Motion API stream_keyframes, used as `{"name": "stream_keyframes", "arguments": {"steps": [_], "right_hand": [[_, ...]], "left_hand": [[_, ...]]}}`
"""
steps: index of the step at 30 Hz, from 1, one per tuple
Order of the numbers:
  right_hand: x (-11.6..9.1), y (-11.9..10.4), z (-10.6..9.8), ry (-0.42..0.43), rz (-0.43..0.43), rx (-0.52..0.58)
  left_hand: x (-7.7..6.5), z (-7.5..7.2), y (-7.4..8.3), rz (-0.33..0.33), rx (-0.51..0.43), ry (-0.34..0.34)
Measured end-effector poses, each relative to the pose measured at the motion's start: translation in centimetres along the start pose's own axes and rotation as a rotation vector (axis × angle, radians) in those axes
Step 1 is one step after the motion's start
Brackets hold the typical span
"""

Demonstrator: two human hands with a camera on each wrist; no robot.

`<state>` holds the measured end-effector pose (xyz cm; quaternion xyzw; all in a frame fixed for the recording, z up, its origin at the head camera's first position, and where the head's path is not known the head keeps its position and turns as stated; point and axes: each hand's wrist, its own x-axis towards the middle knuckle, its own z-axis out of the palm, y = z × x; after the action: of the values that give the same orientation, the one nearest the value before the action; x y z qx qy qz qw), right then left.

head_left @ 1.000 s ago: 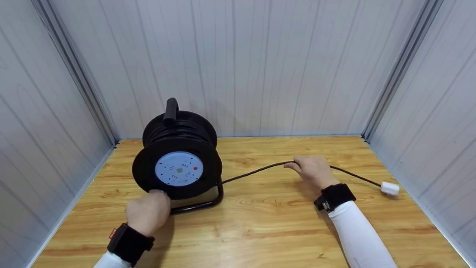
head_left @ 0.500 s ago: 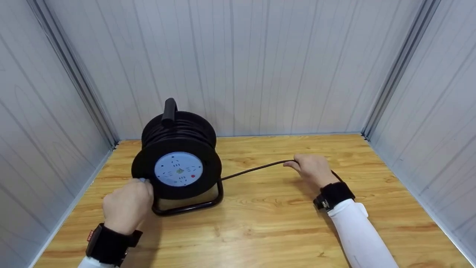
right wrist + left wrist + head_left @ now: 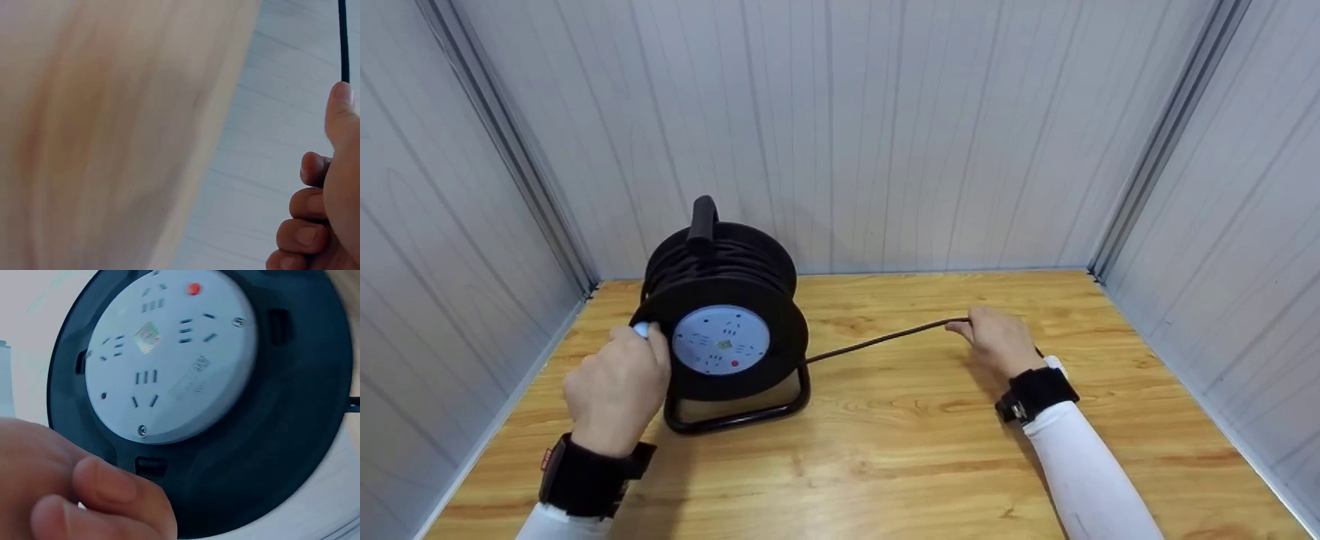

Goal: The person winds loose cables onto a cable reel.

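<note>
A black cable reel (image 3: 721, 388) with a pale round socket panel (image 3: 721, 340) stands on the left part of the table. My left hand (image 3: 619, 390) grips the light-blue crank knob (image 3: 641, 328) at the left of its front disc. Curled fingers (image 3: 112, 486) cover most of the knob in the left wrist view. From the reel's lower right side a black power cord (image 3: 877, 341) runs to my right hand (image 3: 999, 341), which holds it between thumb (image 3: 341, 98) and curled fingers. Behind the right wrist, the white plug (image 3: 1054, 365) partly shows.
The reel's tubular black stand (image 3: 742, 420) rests on the wood-grain table (image 3: 870, 465), its carrying handle (image 3: 703, 221) on top. Pale panel walls (image 3: 840, 135) enclose the table at the back and both sides.
My left hand has moved up the reel's left side, turning the front disc clockwise; the red button went from right to bottom. The white plug has been drawn in close to my right wrist.
</note>
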<state>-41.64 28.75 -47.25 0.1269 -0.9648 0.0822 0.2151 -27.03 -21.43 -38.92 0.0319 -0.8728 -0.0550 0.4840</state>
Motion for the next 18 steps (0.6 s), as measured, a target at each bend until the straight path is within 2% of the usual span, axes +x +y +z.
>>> {"name": "stream_keyframes", "arguments": {"steps": [3, 5, 11, 18], "right_hand": [[0.2, -0.4, 0.4, -0.002, -0.04, 0.011], [0.2, -0.9, 0.5, -0.017, -0.058, 0.021], [0.1, -1.8, 0.7, -0.058, -0.113, 0.03], [-0.3, -2.4, 0.6, -0.121, -0.187, 0.144]], "left_hand": [[0.6, 0.1, 0.7, -0.062, -0.007, -0.075], [0.9, 0.4, 1.3, -0.081, -0.006, -0.076], [1.6, 1.3, 3.7, -0.086, 0.001, 0.007], [2.1, 2.2, 6.8, -0.076, -0.038, 0.07]]}}
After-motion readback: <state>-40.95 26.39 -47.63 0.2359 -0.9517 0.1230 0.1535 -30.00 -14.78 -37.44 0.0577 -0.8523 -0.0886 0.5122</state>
